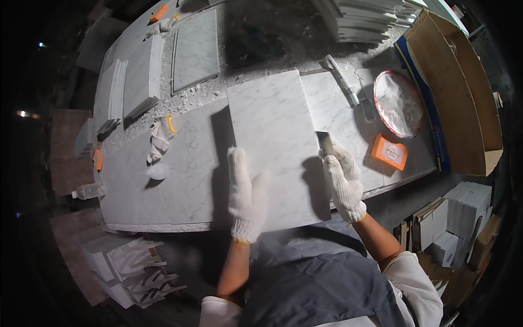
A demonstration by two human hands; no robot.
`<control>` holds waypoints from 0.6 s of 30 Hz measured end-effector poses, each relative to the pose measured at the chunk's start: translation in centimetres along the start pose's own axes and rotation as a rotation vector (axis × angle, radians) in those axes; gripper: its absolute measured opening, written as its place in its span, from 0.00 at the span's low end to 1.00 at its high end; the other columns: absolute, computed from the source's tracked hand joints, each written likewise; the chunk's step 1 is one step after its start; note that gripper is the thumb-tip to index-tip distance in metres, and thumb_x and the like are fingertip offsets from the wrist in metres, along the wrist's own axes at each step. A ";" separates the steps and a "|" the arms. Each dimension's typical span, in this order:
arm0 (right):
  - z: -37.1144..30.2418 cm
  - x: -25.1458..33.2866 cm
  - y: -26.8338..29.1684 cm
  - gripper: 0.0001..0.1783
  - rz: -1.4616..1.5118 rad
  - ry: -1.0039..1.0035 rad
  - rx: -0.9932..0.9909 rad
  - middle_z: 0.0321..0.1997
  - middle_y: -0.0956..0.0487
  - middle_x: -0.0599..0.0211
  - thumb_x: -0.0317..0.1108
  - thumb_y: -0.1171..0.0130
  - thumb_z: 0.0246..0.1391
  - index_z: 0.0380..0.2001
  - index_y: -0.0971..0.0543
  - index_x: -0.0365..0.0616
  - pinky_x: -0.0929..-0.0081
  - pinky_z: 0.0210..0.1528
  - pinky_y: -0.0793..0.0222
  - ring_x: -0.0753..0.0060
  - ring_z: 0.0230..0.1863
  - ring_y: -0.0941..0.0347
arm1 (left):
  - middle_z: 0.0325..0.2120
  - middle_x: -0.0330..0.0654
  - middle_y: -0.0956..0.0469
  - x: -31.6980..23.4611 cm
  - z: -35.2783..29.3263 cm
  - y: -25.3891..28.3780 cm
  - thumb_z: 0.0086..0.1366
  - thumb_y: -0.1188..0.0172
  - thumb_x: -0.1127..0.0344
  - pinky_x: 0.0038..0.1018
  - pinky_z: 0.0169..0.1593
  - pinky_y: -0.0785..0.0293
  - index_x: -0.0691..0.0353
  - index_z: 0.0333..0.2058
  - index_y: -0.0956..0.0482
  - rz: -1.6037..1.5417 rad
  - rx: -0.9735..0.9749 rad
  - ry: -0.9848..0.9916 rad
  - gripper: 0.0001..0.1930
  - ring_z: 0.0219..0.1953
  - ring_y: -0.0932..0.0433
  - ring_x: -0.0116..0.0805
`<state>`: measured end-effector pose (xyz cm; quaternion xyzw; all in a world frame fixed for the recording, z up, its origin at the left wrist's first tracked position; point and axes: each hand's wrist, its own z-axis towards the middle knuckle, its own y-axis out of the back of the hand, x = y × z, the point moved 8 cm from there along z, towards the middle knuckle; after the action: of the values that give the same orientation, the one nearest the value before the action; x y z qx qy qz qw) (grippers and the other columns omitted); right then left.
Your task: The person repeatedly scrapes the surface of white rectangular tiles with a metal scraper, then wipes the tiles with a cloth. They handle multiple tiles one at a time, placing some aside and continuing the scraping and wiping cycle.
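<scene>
A pale grey-veined marble tile (275, 117) stands tilted toward me above the worktable, throwing a shadow to its left. My left hand (245, 196), in a white knitted glove, grips its lower left edge; the fingers run along the side and the thumb is blurred over the face. At the opposite edge is my right hand (343, 182), gloved the same way and closed around a small dark flat-faced block (323, 141). That block sits right beside the tile's edge; most of it is hidden by the fingers, and whether it touches cannot be told.
Right of the tile lie an orange hand pad (389, 152), a round red-rimmed tub (399, 103), a marker-like tube (342, 80) and an open cardboard box (455, 92). Stacked tiles (143, 76) and a loose glove (162, 139) lie left. More tile stacks (359, 19) stand at the back.
</scene>
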<state>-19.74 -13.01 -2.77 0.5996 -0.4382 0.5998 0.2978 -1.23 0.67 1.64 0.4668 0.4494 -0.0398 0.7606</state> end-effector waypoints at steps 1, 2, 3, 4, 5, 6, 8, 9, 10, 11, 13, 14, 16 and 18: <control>0.1 -0.1 -0.5 0.13 -0.014 0.017 0.018 0.68 0.27 0.47 0.23 0.45 0.69 0.54 0.22 0.34 0.71 0.67 0.34 0.65 0.66 0.29 | 0.75 0.59 0.46 0.4 -1.0 0.0 0.72 0.40 0.67 0.39 0.77 0.47 0.67 0.74 0.44 -0.047 0.007 0.061 0.36 0.77 0.47 0.54; 0.1 0.5 -1.1 0.13 -0.085 0.110 0.039 0.70 0.28 0.45 0.23 0.44 0.69 0.54 0.22 0.34 0.69 0.68 0.35 0.64 0.68 0.31 | 0.75 0.59 0.46 1.5 -1.7 -0.2 0.73 0.40 0.67 0.39 0.77 0.48 0.67 0.74 0.46 -0.104 0.029 0.199 0.36 0.77 0.48 0.54; -0.1 1.1 -1.5 0.13 -0.149 0.197 0.038 0.70 0.29 0.44 0.23 0.43 0.69 0.54 0.21 0.34 0.69 0.69 0.35 0.64 0.68 0.30 | 0.75 0.59 0.47 0.8 -1.8 -0.1 0.73 0.41 0.68 0.40 0.77 0.48 0.67 0.74 0.46 -0.080 0.028 0.090 0.36 0.77 0.48 0.54; -0.3 1.2 -1.7 0.13 -0.153 0.211 0.025 0.70 0.29 0.42 0.23 0.42 0.68 0.54 0.21 0.34 0.68 0.69 0.36 0.63 0.68 0.30 | 0.75 0.60 0.47 0.8 -1.9 -0.2 0.73 0.42 0.68 0.40 0.77 0.48 0.68 0.74 0.46 -0.067 0.043 0.057 0.35 0.77 0.48 0.54; -0.5 1.0 -1.8 0.13 -0.093 0.174 0.022 0.71 0.30 0.40 0.23 0.41 0.68 0.53 0.21 0.33 0.67 0.70 0.36 0.62 0.69 0.30 | 0.75 0.60 0.47 0.9 -1.8 -0.2 0.74 0.42 0.68 0.40 0.77 0.47 0.68 0.74 0.46 -0.067 0.051 0.029 0.35 0.77 0.48 0.54; -0.6 0.9 -1.9 0.13 -0.051 0.157 0.015 0.71 0.30 0.39 0.23 0.41 0.67 0.53 0.21 0.33 0.67 0.70 0.36 0.61 0.68 0.29 | 0.75 0.60 0.47 1.0 -1.7 -0.2 0.74 0.42 0.68 0.40 0.77 0.47 0.68 0.74 0.46 -0.039 0.057 0.005 0.35 0.77 0.48 0.54; -1.0 0.8 -2.0 0.13 -0.038 0.145 0.002 0.71 0.31 0.37 0.23 0.40 0.67 0.52 0.21 0.32 0.67 0.70 0.37 0.59 0.68 0.29 | 0.75 0.61 0.47 0.9 -1.4 -0.2 0.73 0.42 0.69 0.40 0.77 0.47 0.68 0.74 0.45 0.004 0.069 -0.053 0.35 0.78 0.48 0.54; -1.2 0.8 -2.0 0.12 -0.056 0.141 -0.005 0.71 0.31 0.35 0.23 0.40 0.66 0.52 0.20 0.32 0.66 0.71 0.38 0.57 0.68 0.28 | 0.75 0.61 0.47 1.0 -1.4 -0.3 0.73 0.42 0.69 0.40 0.77 0.47 0.68 0.74 0.45 0.010 0.069 -0.051 0.35 0.78 0.48 0.54; -1.5 1.1 -2.0 0.12 -0.113 0.179 -0.015 0.72 0.32 0.34 0.23 0.39 0.66 0.51 0.20 0.31 0.66 0.71 0.38 0.56 0.68 0.29 | 0.75 0.61 0.47 1.0 -1.3 -0.3 0.73 0.41 0.69 0.40 0.77 0.47 0.68 0.74 0.44 0.027 0.077 -0.067 0.35 0.78 0.48 0.54; -1.7 1.0 -2.0 0.12 -0.109 0.166 -0.004 0.72 0.32 0.34 0.24 0.39 0.66 0.50 0.20 0.31 0.65 0.72 0.39 0.55 0.69 0.29 | 0.75 0.62 0.47 0.7 -1.4 -0.2 0.73 0.41 0.70 0.40 0.76 0.47 0.68 0.73 0.44 0.047 0.073 -0.098 0.35 0.78 0.48 0.54; -2.6 1.6 -2.1 0.11 -0.200 0.224 0.010 0.72 0.33 0.33 0.24 0.39 0.66 0.49 0.19 0.31 0.63 0.73 0.41 0.51 0.71 0.31 | 0.74 0.62 0.46 0.7 -1.4 0.2 0.72 0.39 0.69 0.40 0.76 0.45 0.68 0.73 0.43 -0.003 0.088 -0.113 0.35 0.77 0.46 0.55; -3.1 1.8 -2.1 0.11 -0.220 0.223 0.019 0.72 0.32 0.33 0.25 0.39 0.65 0.49 0.18 0.31 0.61 0.74 0.42 0.48 0.72 0.32 | 0.74 0.62 0.46 0.7 -1.5 0.5 0.71 0.39 0.68 0.40 0.75 0.44 0.68 0.73 0.43 -0.035 0.073 -0.112 0.36 0.76 0.45 0.55; -4.4 2.4 -2.3 0.10 -0.290 0.226 0.070 0.72 0.32 0.33 0.25 0.38 0.65 0.47 0.17 0.33 0.58 0.75 0.43 0.45 0.74 0.34 | 0.74 0.62 0.44 0.7 -1.6 1.3 0.71 0.37 0.68 0.40 0.74 0.41 0.68 0.73 0.42 -0.051 0.108 -0.147 0.36 0.75 0.42 0.56; -6.0 3.4 -2.4 0.09 -0.384 0.268 0.130 0.71 0.31 0.34 0.26 0.38 0.64 0.45 0.16 0.35 0.56 0.75 0.43 0.43 0.75 0.37 | 0.73 0.62 0.42 0.8 -1.4 2.2 0.69 0.35 0.67 0.39 0.72 0.36 0.66 0.72 0.39 -0.042 0.178 -0.167 0.36 0.73 0.37 0.56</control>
<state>-20.72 -7.25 1.57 0.6050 -0.2331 0.6334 0.4224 -0.54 3.24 2.33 0.5180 0.3886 -0.1343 0.7501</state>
